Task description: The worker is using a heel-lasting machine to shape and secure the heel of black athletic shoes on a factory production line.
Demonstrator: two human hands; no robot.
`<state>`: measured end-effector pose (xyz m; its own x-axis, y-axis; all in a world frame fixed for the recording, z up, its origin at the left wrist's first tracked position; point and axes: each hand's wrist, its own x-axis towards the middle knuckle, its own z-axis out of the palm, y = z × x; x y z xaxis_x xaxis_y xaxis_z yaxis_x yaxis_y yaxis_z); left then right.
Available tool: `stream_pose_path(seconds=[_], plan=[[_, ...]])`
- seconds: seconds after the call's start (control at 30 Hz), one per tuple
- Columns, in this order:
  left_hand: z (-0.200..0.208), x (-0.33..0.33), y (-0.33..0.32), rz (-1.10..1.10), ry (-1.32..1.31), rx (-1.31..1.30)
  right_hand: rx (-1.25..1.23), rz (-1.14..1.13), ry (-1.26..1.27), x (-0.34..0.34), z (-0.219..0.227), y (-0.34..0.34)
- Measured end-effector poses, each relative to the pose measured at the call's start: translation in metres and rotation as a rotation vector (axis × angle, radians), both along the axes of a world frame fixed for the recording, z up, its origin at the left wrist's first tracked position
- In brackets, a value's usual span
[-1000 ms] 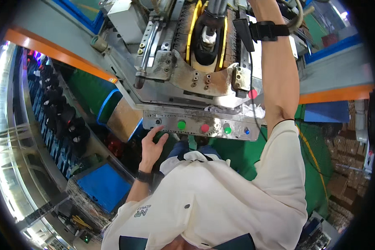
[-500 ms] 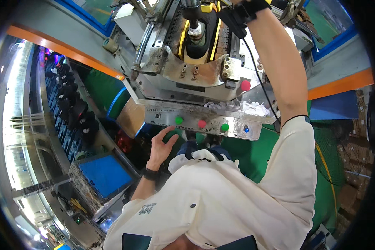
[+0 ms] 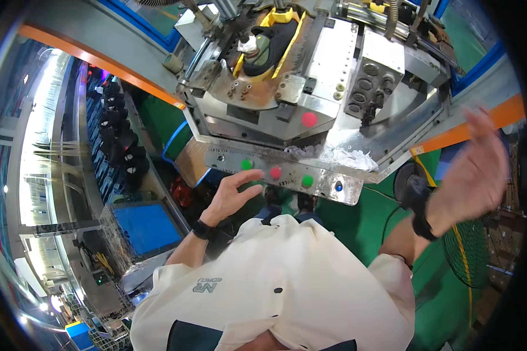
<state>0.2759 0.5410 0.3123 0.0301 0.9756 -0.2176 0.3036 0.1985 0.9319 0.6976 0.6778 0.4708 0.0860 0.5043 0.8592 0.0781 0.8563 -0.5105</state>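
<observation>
Along the front edge of the machine (image 3: 395,133): one metal panel (image 3: 293,177), long, bearing from left to right a left green button (image 3: 247,165), a red button (image 3: 275,172), a right green button (image 3: 307,181) and, near its right edge, a blue button (image 3: 338,186). One left hand (image 3: 227,198), thumb and fingers parted, holding nothing, its fingertips near the panel's lower edge below the left green button and red button; contact cannot be told. One right hand (image 3: 471,172), blurred, raised well apart from the panel, beyond the machine's right front edge; fingers extended, nothing held. Black bands, two: left band (image 3: 203,229), right band (image 3: 423,227), one per wrist. White scraps (image 3: 351,159), crumpled, on the machine's front ledge, just behind the panel. Red disc (image 3: 309,120), farther back. Curved plate (image 3: 243,90), brown-stained, behind the panel's left half. Shoe (image 3: 275,47), dark, behind the plate, within a yellow frame (image 3: 290,45); white wad (image 3: 247,45) beside it. Left of the machine: blue board (image 3: 147,228); row of black items (image 3: 123,143). Below: green floor (image 3: 357,225).
</observation>
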Motion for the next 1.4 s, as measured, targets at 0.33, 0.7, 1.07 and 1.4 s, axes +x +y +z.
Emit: stream_pose_path(seconds=[0.33,0.7,1.07,1.4], plan=[[-0.008,0.085,0.097,-0.407,-0.039,0.146,-0.439,-0.211,0.212,0.055,-0.124,-0.063],[-0.010,0.170,0.140,-0.391,-0.406,0.138,-0.875,-0.381,0.260,0.035,-0.139,-0.100],[0.004,0.191,0.193,-0.069,-0.332,0.259,-0.864,-0.288,0.412,0.034,-0.129,-0.051],[-0.050,0.180,0.319,0.273,0.423,0.305,-1.105,0.062,0.366,-0.028,-0.152,0.060]])
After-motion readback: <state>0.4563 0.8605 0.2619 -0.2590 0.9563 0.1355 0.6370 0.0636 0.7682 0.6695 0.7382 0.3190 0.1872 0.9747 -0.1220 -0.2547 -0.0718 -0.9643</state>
